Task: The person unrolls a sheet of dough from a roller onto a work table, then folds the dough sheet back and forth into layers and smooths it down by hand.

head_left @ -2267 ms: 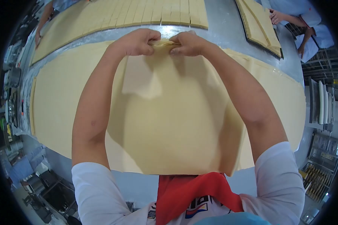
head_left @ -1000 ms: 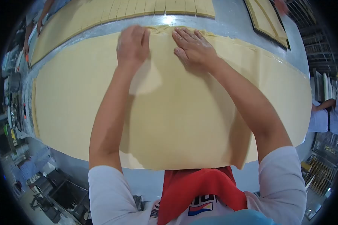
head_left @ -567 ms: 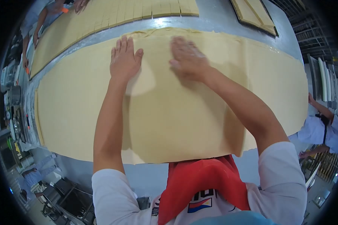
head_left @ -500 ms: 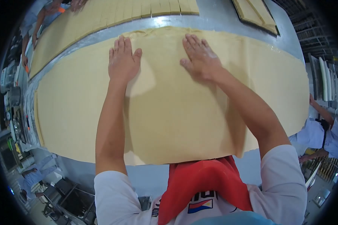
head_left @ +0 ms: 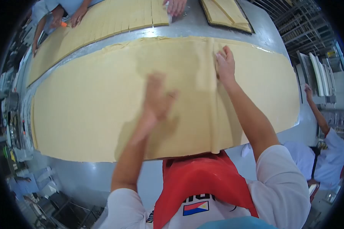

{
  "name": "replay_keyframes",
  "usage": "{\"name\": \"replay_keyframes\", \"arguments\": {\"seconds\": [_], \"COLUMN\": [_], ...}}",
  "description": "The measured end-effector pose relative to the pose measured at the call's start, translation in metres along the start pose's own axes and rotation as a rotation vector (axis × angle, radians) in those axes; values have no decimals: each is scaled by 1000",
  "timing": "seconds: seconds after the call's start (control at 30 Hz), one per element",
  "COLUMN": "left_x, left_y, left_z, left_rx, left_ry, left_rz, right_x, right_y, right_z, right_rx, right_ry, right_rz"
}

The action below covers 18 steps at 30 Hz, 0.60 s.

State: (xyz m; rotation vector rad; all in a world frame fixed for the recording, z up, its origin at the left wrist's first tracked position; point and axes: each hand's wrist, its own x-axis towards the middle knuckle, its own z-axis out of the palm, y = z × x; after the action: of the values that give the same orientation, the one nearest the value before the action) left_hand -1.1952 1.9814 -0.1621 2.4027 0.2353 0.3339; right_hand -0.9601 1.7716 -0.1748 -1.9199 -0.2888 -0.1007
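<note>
A wide, pale-yellow sheet of dough covers the near part of the metal table. My left hand is over the middle of the sheet, smeared by motion, with thumb and fingers apart; whether it touches the sheet I cannot tell. Toward the right, a raised fold runs across the sheet from far edge to near edge. My right hand is at the far part of this fold, its fingers bent and closed on the dough. Its fingertips are partly hidden.
Across the metal table lies a second slab cut into strips. Other people's hands work there, one near an orange-handled tool. A dark-edged tray holds dough pieces. Another person is at right, near racks.
Both hands lay flat near the far edge. The right has moved right to the fold; the left has come nearer and right. The fold now stands more sharply, farther left in view.
</note>
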Motion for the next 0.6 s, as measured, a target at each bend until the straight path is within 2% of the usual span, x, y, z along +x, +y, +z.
{"name": "replay_keyframes", "arguments": {"seconds": [0.03, 0.07, 0.13, 0.2, 0.27, 0.3, 0.37, 0.4, 0.47, 0.5, 0.57, 0.6], "left_x": [-17, -33, -50, -55, -57, -59, -66, -74, -103, -121, -170, -190], "left_y": [50, 98, 174, 201, 214, 211, 203, 210, 224, 224, 213, 211], "left_z": [10, 15, 37, 70, 95, 99, 94, 86, 78, 75, 86, 90], "left_rx": [-8, 20, 85, 171, 235, 250, 196, 133, -100, -265, -589, -625], "left_ry": [-41, -114, -283, -298, -287, -297, -144, -88, 67, 170, 310, 292], "left_rz": [84, 90, 66, -31, -136, -137, -171, -210, -330, -412, -688, -776], "right_x": [-4, -10, -19, -24, -23, -10, 19, 32, 61, 75, 94, 98], "right_y": [12, 7, -8, -11, -23, -24, -21, -7, 34, 43, 57, 54], "right_z": [-1, -3, 0, 20, 15, -1, -26, -38, -71, -83, -102, -107], "right_rx": [393, 400, 952, 593, -205, -190, -208, -205, -365, -370, -755, -753], "right_ry": [-15, -36, -310, -126, -382, -380, -752, -751, -430, -433, -337, -341], "right_rz": [183, 184, 236, 139, -67, -57, -76, -70, -303, -303, -555, -547]}}
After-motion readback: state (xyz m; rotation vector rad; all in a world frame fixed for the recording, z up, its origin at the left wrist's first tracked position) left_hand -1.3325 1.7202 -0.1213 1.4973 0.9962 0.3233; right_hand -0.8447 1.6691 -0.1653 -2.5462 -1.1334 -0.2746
